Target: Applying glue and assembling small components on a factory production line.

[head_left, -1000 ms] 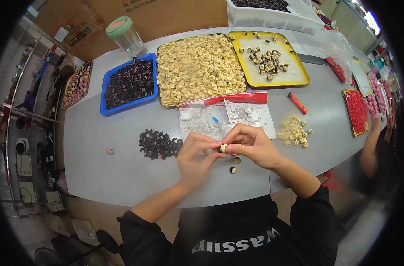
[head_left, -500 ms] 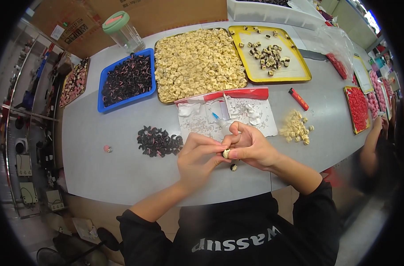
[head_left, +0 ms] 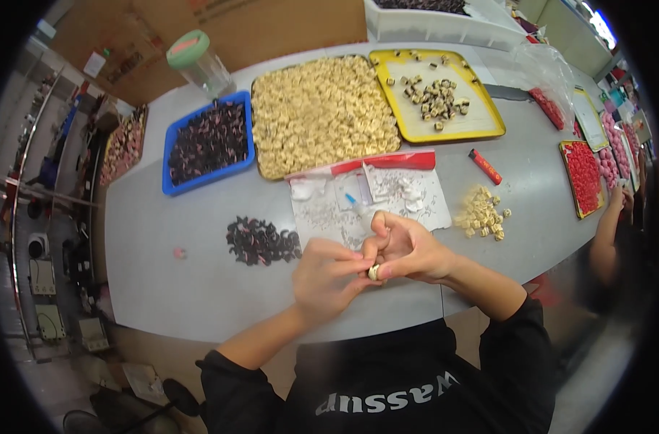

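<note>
Shifted nearer the body, 1 cream piece (head_left: 373,272) sits pinched between both hands (head_left: 322,278) (head_left: 420,254).

The person wears a loose, matte black cloth top (head_left: 387,362), its front crossed by one line of thick, rounded, pale silver-white lettering (head_left: 396,399) that appears upside down from the head camera. The wide black left sleeve (head_left: 239,383) and the matching black right sleeve (head_left: 521,347) both end near the elbow in plain, slack hems, with soft creases in the cloth. Below them the left forearm (head_left: 268,336), right forearm (head_left: 485,286), left hand (head_left: 329,278) and right hand (head_left: 413,253) are bare, the left hand's outline blurred.
</note>
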`<state>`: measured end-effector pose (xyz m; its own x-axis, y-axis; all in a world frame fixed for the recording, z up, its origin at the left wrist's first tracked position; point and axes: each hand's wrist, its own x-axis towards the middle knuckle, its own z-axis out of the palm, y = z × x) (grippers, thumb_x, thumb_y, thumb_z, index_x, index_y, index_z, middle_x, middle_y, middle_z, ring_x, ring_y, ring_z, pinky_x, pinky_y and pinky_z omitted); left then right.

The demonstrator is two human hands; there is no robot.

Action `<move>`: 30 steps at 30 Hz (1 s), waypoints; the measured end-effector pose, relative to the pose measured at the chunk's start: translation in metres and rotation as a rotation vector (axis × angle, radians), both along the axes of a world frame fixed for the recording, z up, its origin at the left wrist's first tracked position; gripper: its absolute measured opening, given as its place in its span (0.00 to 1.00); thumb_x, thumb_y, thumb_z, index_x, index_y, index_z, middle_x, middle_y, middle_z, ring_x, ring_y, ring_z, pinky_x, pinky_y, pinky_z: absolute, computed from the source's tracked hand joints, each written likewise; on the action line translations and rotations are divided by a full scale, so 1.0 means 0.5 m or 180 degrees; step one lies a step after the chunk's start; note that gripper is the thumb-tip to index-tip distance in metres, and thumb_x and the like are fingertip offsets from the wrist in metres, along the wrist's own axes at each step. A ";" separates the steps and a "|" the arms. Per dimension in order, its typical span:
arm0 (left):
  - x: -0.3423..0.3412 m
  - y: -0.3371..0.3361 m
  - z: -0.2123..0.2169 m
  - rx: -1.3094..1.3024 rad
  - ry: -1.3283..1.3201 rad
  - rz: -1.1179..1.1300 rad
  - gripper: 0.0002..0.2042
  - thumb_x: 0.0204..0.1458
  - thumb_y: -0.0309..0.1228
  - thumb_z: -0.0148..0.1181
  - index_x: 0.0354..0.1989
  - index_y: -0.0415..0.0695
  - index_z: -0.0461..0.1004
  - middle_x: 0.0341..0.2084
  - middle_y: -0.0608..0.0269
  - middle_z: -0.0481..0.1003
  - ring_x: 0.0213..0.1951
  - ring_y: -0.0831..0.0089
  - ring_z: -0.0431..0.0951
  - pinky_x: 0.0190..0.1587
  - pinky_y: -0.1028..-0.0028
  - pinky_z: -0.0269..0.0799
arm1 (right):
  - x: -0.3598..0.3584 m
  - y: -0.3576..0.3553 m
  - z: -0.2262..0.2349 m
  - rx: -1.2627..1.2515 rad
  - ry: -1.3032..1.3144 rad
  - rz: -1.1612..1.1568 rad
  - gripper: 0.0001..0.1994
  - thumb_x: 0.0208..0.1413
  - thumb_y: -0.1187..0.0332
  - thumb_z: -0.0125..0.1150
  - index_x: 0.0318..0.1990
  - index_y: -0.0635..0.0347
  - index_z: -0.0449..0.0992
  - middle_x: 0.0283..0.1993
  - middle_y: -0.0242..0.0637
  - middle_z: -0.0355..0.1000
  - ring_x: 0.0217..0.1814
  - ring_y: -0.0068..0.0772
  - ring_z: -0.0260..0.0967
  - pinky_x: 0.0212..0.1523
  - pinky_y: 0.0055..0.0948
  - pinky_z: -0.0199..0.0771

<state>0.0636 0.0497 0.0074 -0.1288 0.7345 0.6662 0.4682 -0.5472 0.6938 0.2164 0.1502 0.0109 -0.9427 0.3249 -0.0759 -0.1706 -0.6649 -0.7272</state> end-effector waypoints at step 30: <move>0.014 -0.007 -0.021 -0.0057 -0.0098 0.0171 0.12 0.35 0.19 0.66 0.29 0.40 0.71 0.30 0.60 0.68 0.33 0.72 0.67 0.35 0.78 0.63 | 0.005 -0.001 -0.027 0.1533 -0.0208 0.0360 0.15 0.56 0.58 0.52 0.42 0.59 0.75 0.37 0.28 0.68 0.39 0.17 0.60 0.39 0.20 0.61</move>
